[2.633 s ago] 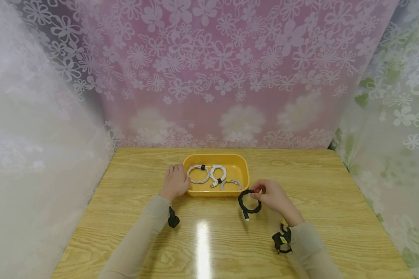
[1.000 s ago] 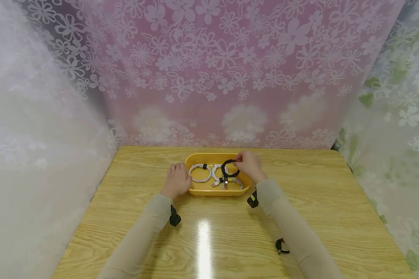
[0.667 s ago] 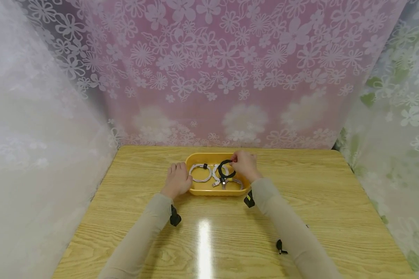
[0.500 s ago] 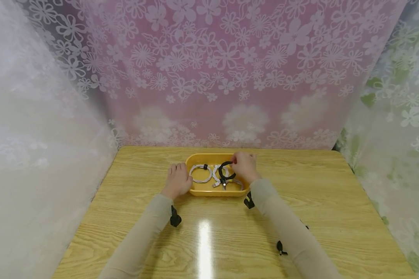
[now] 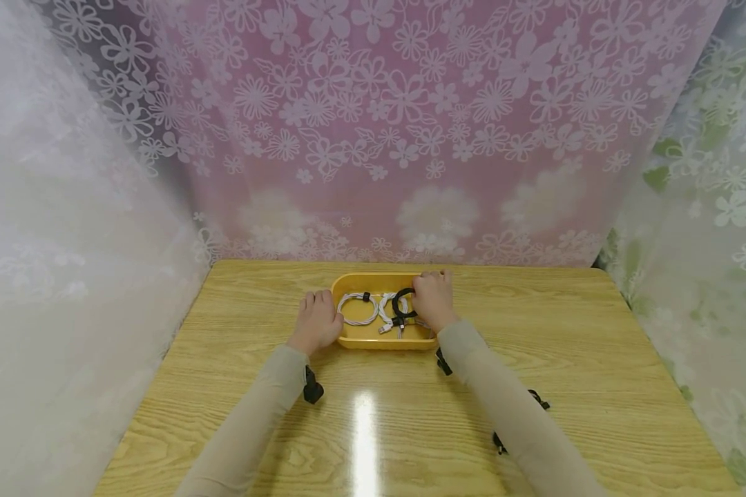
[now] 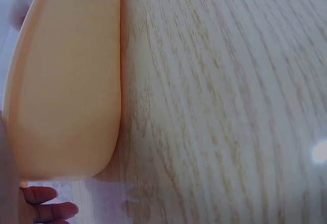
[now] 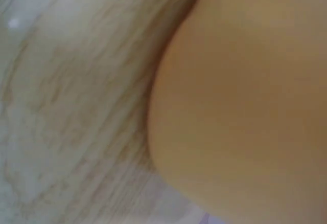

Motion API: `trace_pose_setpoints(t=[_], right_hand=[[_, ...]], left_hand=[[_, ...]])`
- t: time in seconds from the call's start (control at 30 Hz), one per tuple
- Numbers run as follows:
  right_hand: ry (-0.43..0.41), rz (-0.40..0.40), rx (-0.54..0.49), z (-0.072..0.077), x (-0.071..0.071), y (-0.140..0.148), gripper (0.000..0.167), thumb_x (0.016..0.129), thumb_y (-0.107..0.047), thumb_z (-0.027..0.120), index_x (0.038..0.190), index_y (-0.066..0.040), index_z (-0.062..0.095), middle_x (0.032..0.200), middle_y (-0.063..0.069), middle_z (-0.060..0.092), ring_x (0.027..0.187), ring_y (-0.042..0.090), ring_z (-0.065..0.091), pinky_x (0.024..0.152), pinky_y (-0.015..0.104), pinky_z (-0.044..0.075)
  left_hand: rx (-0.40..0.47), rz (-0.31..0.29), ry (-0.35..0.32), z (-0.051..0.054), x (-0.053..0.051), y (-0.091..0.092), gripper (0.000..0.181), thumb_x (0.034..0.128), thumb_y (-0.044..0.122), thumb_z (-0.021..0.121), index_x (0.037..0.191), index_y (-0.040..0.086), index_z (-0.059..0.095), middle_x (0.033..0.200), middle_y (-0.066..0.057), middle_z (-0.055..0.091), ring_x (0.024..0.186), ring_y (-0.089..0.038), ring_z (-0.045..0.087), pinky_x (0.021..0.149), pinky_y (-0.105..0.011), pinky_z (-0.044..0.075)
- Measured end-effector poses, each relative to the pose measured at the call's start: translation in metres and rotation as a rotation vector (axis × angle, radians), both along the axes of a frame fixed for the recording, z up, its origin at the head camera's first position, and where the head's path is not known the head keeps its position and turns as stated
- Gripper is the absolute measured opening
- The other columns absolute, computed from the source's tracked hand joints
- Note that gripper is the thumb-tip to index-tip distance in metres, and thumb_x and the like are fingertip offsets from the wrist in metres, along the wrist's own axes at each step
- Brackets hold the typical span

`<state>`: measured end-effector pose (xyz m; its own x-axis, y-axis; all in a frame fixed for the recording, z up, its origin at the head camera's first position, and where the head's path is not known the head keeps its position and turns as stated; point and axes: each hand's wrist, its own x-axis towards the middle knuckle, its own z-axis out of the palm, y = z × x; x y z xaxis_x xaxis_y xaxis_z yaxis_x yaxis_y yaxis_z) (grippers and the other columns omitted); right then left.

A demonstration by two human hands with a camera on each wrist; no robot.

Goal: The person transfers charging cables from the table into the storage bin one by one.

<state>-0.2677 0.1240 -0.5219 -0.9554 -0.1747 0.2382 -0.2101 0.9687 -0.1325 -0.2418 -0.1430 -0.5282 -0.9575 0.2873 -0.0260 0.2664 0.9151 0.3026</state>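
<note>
A yellow plastic bin stands near the far side of the table. My left hand grips its left end, thumb over the rim; in the left wrist view the fingers show beside the bin wall. Over the right end, my right hand pinches a coiled black cable at its upper right; the fingertips are hidden. The coil overlaps a white coiled cable with a USB plug. Another white coiled cable with a black strap lies at left. A third pale cable is mostly covered.
Two black cable pieces lie on the wooden table by the right forearm: one beyond it, one partly under it. Black wrist cameras hang below both sleeves. A pink floral curtain stands behind the table.
My right hand has carried the black coil from in front of the bin's right corner into the bin and lowered it onto the cables. The left hand has stayed on the rim.
</note>
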Motion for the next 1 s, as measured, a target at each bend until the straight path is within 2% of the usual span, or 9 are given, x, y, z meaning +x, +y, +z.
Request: trace_pose_setpoints(t=[0.13, 0.27, 0.43, 0.67, 0.87, 1.0], right_hand=[[0.019, 0.006, 0.042, -0.006, 0.0, -0.001, 0.012, 0.083, -0.009, 0.074, 0.073, -0.011, 0.067, 0.07, 0.005, 0.065, 0.069, 0.025, 0.061, 0.103, 0.056, 0.031], [-0.01, 0.008, 0.059, -0.009, 0.001, -0.001, 0.012, 0.084, -0.009, 0.073, 0.074, -0.01, 0.066, 0.058, 0.002, 0.058, 0.056, 0.02, 0.057, 0.105, 0.056, 0.031], [-0.053, -0.009, 0.082, -0.006, 0.002, -0.002, 0.006, 0.083, -0.003, 0.067, 0.081, -0.007, 0.07, 0.056, 0.001, 0.055, 0.054, 0.02, 0.056, 0.107, 0.058, 0.03], [-0.138, -0.037, 0.178, 0.001, 0.003, -0.007, 0.005, 0.087, -0.009, 0.068, 0.089, -0.01, 0.072, 0.064, 0.002, 0.063, 0.064, 0.023, 0.063, 0.109, 0.057, 0.027], [-0.135, -0.028, 0.24, -0.003, 0.003, -0.007, 0.005, 0.088, -0.014, 0.071, 0.085, -0.013, 0.074, 0.073, 0.003, 0.069, 0.077, 0.027, 0.066, 0.111, 0.058, 0.025], [-0.129, -0.028, 0.275, -0.006, 0.004, -0.008, 0.01, 0.09, -0.012, 0.069, 0.083, -0.015, 0.075, 0.078, 0.004, 0.071, 0.087, 0.029, 0.066, 0.111, 0.059, 0.023]], left_hand=[[0.001, -0.002, -0.004, 0.0, 0.0, 0.0, 0.021, 0.0981, 0.024, 0.04, 0.104, 0.003, 0.044, 0.102, -0.016, 0.047, 0.103, -0.036, 0.039, 0.096, -0.05, 0.031], [0.001, -0.001, -0.011, 0.0, -0.001, 0.0, 0.023, 0.0984, 0.024, 0.041, 0.106, 0.003, 0.045, 0.104, -0.016, 0.048, 0.104, -0.036, 0.04, 0.097, -0.051, 0.031], [0.006, 0.002, -0.017, 0.0, -0.002, 0.0, 0.023, 0.0987, 0.024, 0.041, 0.107, 0.003, 0.045, 0.105, -0.017, 0.048, 0.105, -0.036, 0.04, 0.098, -0.051, 0.03], [0.012, 0.007, -0.015, 0.001, -0.001, 0.0, 0.022, 0.0986, 0.024, 0.038, 0.104, 0.003, 0.045, 0.103, -0.016, 0.047, 0.104, -0.036, 0.039, 0.093, -0.048, 0.03], [0.019, 0.003, -0.002, 0.001, 0.0, 0.0, 0.023, 0.0975, 0.024, 0.04, 0.104, 0.003, 0.045, 0.102, -0.016, 0.047, 0.105, -0.037, 0.039, 0.094, -0.049, 0.03], [0.021, -0.001, 0.004, 0.0, 0.0, -0.001, 0.022, 0.0971, 0.023, 0.039, 0.104, 0.003, 0.045, 0.102, -0.016, 0.047, 0.104, -0.037, 0.04, 0.094, -0.049, 0.031]])
